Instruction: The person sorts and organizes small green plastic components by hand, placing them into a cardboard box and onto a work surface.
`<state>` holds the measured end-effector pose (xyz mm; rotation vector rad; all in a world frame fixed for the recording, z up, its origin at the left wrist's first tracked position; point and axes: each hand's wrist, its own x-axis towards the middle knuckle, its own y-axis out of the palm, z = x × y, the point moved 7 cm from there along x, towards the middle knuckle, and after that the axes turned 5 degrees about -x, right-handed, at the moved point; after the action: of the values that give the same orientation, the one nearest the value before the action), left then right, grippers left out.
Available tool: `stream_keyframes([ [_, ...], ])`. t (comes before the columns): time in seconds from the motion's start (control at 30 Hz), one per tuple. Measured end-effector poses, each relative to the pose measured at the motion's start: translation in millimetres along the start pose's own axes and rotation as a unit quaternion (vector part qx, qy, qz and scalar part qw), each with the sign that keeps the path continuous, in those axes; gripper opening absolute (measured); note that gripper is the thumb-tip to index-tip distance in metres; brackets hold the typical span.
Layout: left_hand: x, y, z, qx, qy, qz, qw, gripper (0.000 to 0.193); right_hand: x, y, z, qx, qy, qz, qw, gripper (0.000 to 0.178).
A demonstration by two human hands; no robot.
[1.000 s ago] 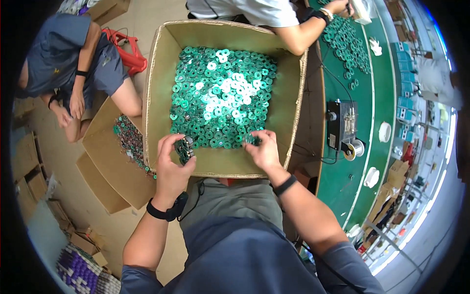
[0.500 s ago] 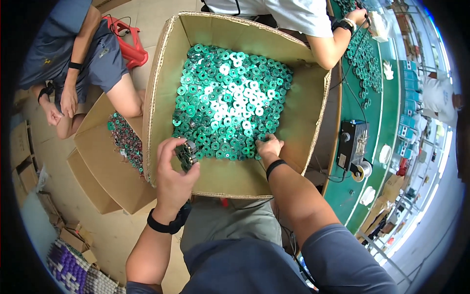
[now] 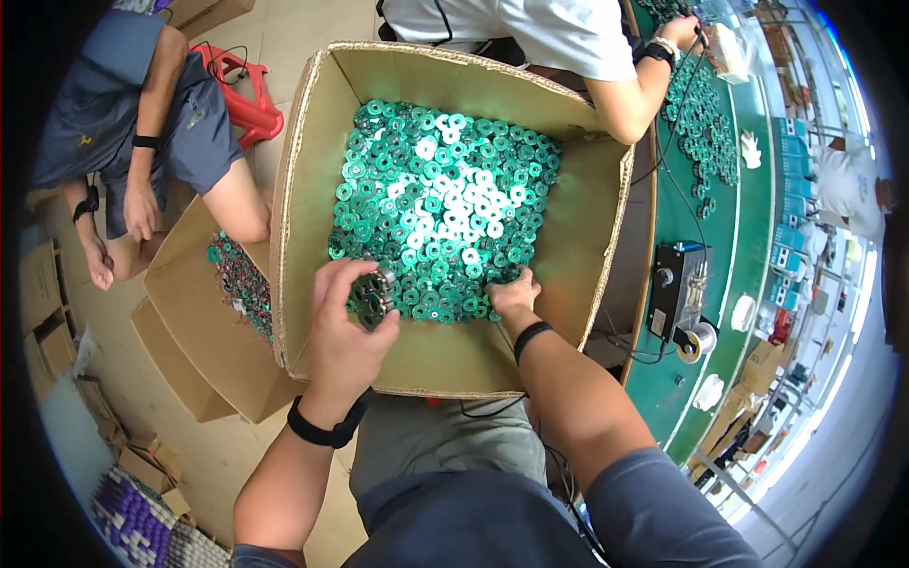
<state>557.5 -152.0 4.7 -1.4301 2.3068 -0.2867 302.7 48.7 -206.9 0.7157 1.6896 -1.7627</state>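
Note:
A large open cardboard box (image 3: 445, 381) stands in front of me, its bottom covered by a heap of green ring-shaped circuit boards (image 3: 445, 204). Above the box's near left part, my left hand (image 3: 346, 317) grips a small stack of dark ring-shaped boards (image 3: 375, 296) between thumb and fingers, edges turned upward. My right hand (image 3: 516, 295) is down at the heap's near right corner. Its fingers curl around a dark green ring-shaped board (image 3: 496, 278) there; the fingertips are partly hidden, so how many boards it holds cannot be seen.
At left, a seated person (image 3: 180, 123) is beside a smaller box (image 3: 204, 322) of green and red parts and a red stool (image 3: 251, 104). Another person's arm (image 3: 625, 99) reaches over the green workbench (image 3: 701, 379), which carries more boards, a black device (image 3: 677, 289) and a wire spool (image 3: 699, 343).
My left hand has moved slightly right with the stack, turning it a little. My right hand stays at the heap's corner. The view has shifted slightly; the seated person's hands have dropped lower.

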Motion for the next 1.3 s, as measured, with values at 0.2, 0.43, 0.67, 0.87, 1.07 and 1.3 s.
stream_keyframes([
  [0.2,23,48,-22,0.057,0.044,0.071,0.995,0.056,-64,-44,10,0.138,-0.129,0.053,0.981,0.087],
  [0.43,59,128,-15,0.137,0.094,0.120,0.979,0.056,-185,-181,17,0.033,-0.522,-0.068,0.850,0.070],
  [0.67,92,260,-8,0.207,0.098,0.222,0.948,0.059,-144,-197,-33,0.103,-0.521,-0.113,0.840,0.066],
  [0.87,121,344,1,0.326,0.123,0.232,0.908,0.057,-123,-189,-50,0.175,-0.514,-0.093,0.835,0.066],
  [1.07,135,365,15,0.381,0.144,0.237,0.882,0.050,-114,-186,-55,0.190,-0.523,-0.096,0.825,0.062],
  [1.3,136,356,17,0.386,0.166,0.229,0.878,0.059,-112,-184,-47,0.187,-0.534,-0.097,0.819,0.058],
])
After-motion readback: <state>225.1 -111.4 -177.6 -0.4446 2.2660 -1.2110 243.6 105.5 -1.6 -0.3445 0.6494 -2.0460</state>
